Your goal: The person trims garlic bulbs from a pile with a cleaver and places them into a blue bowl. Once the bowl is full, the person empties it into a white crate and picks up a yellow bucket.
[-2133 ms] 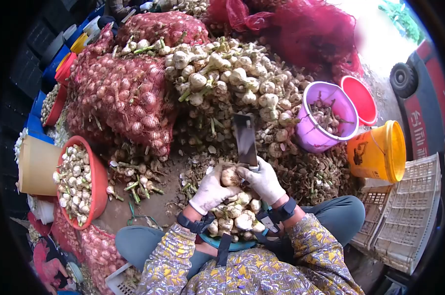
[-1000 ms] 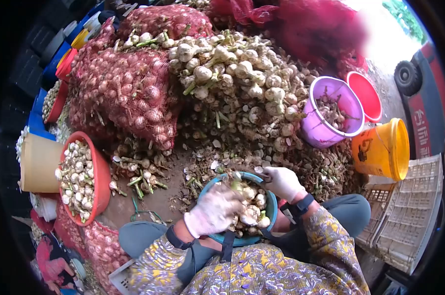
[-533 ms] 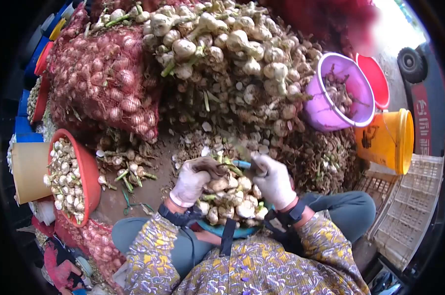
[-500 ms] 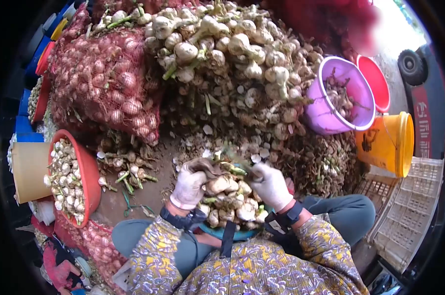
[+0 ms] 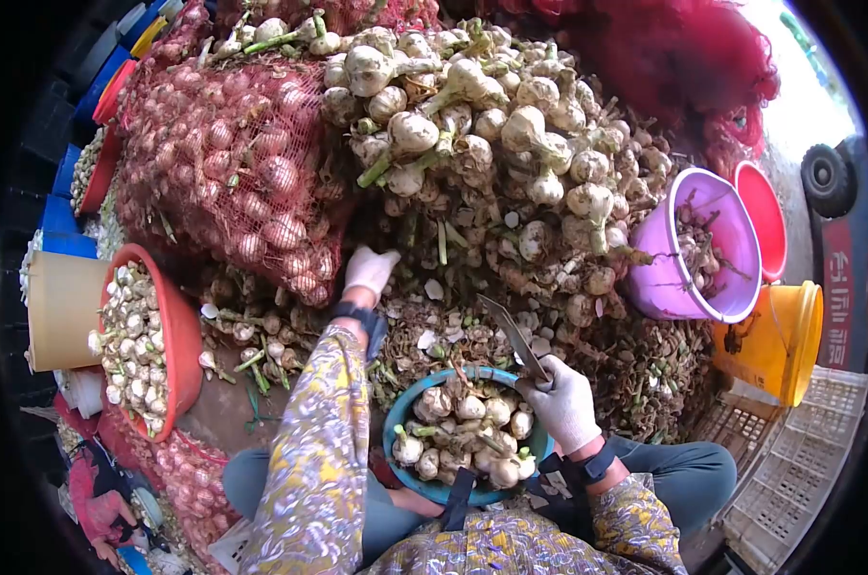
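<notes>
My right hand (image 5: pixel 560 406), in a white glove, is closed on a knife (image 5: pixel 515 340) whose blade points up and to the left. It hangs over the right rim of a teal basin (image 5: pixel 393 414) holding garlic bulbs (image 5: pixel 469 408). My left hand (image 5: pixel 371 268), gloved too, reaches forward to the foot of the big garlic pile (image 5: pixel 511 125), beside the red mesh sack (image 5: pixel 233 163). Its fingers are partly hidden against the pile, and whether they hold anything is not visible.
A red-orange basin (image 5: pixel 180 369) of trimmed garlic stands at the left. Purple (image 5: pixel 647 287), red (image 5: pixel 775 216) and yellow (image 5: pixel 788 345) buckets stand at the right, above a white crate (image 5: pixel 808 460). Another person (image 5: pixel 99 508) is at the lower left.
My left hand has left the basin and moved forward to the garlic pile. My right hand has shifted slightly right and down, with the knife now plainly visible. The view has tilted slightly.
</notes>
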`<state>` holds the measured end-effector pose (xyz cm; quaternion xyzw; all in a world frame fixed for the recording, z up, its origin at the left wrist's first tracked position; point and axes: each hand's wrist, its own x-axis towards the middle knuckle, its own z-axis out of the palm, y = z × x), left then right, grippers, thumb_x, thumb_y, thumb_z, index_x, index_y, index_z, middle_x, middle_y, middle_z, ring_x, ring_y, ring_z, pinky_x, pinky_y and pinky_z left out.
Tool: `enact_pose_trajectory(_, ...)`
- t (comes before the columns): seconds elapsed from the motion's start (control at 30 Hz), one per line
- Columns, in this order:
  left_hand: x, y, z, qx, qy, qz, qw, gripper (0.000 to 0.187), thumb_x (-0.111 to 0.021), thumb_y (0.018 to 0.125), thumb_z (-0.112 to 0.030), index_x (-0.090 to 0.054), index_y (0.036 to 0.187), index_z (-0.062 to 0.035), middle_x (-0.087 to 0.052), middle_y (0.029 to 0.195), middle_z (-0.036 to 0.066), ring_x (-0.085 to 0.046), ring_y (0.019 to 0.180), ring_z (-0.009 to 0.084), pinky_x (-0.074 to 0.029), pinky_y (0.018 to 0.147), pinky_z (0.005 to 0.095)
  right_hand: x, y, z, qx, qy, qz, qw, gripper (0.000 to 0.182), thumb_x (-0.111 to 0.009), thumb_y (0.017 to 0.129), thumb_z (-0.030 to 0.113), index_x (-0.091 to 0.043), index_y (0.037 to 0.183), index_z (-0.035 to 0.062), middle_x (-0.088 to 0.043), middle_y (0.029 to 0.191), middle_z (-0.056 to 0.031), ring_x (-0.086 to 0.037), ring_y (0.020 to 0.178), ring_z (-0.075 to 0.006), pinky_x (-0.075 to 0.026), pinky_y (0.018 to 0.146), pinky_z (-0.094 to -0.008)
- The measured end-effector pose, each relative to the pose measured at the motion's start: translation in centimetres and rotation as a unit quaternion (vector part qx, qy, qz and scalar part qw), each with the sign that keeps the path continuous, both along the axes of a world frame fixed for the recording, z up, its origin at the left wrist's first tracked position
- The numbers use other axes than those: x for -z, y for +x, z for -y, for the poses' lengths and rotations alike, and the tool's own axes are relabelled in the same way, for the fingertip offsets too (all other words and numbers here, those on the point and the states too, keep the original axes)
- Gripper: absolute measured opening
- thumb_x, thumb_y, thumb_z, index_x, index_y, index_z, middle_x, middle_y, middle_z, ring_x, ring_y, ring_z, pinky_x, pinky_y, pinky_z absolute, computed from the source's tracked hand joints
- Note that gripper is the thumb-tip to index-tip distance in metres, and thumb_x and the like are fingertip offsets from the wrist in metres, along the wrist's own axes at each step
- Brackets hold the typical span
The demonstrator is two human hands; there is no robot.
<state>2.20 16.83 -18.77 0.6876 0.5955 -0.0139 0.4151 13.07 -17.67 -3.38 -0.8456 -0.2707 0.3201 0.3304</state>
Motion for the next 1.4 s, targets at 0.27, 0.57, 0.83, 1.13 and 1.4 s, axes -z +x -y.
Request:
enact_pose_trajectory(0.27, 4.8, -8.8, 5.1, 0.122, 0.002, -0.087, 0.989, 0.027, -0.071, 0.074, -0.015, -0.068, 0.096, 0.0002, -0.071, 0.086, 0.019, -0.068, 0.072, 0.0344, -0.055, 0.066, 0.0427, -0.5, -0.3, -0.9, -0.038, -0.002, 0.043, 0.998, 0.026, -0.077, 0.077, 0.021, -0.063, 0.094, 0.0062, -0.065, 0.074, -0.0151, -0.066, 0.070, -0.0335, -0.051, 0.061, -0.0382)
enact_pose_trajectory(0.57, -1.6, -2.7, 4.7, -0.192, -0.134, 0.181, 0.955, 0.044, -0.070, 0.083, -0.012, -0.051, 0.121, 0.0008, -0.068, 0.093, 0.012, -0.069, 0.064, 0.0223, -0.049, 0.042, 0.0291, -1.3, -0.9, -0.6, -0.028, 0.029, 0.025, 0.999, 0.026, -0.076, 0.077, 0.018, -0.065, 0.097, 0.0067, -0.066, 0.075, -0.0152, -0.067, 0.072, -0.0332, -0.052, 0.064, -0.0369)
enact_pose_trajectory(0.83, -3.6, -4.8, 5.8, -0.116, -0.165, 0.139, 0.970, 0.038, -0.064, 0.076, -0.003, -0.062, 0.113, -0.0122, -0.067, 0.080, 0.003, -0.055, 0.049, 0.0102, -0.040, 0.041, 0.0241, 0.0, 0.0, -1.0, -0.012, 0.030, 0.044, 0.999, 0.025, -0.076, 0.076, 0.023, -0.065, 0.095, 0.0103, -0.068, 0.076, -0.0147, -0.067, 0.073, -0.0342, -0.053, 0.064, -0.0390)
enact_pose_trajectory(1.13, -17.4, -5.2, 16.4, -0.041, -0.415, 0.467, 0.780, 0.054, -0.064, 0.077, 0.008, -0.049, 0.128, -0.0021, -0.067, 0.098, 0.012, -0.069, 0.077, 0.0196, -0.056, 0.064, 0.0269, -2.2, -1.5, -2.1, -0.170, 0.060, 0.214, 0.960, 0.012, -0.064, 0.077, 0.013, -0.060, 0.087, 0.0101, -0.062, 0.077, -0.0118, -0.064, 0.074, -0.0329, -0.050, 0.063, -0.0427)
enact_pose_trajectory(1.4, -16.7, -7.0, 19.9, 0.052, -0.183, 0.512, 0.838, 0.048, -0.071, 0.087, -0.018, -0.052, 0.128, -0.0041, -0.067, 0.104, 0.005, -0.063, 0.077, 0.0086, -0.052, 0.061, 0.0257, -6.3, -3.4, -0.7, -0.223, 0.101, 0.323, 0.914, 0.007, -0.059, 0.078, 0.012, -0.061, 0.085, 0.0122, -0.061, 0.074, -0.0075, -0.064, 0.071, -0.0278, -0.050, 0.059, -0.0408)
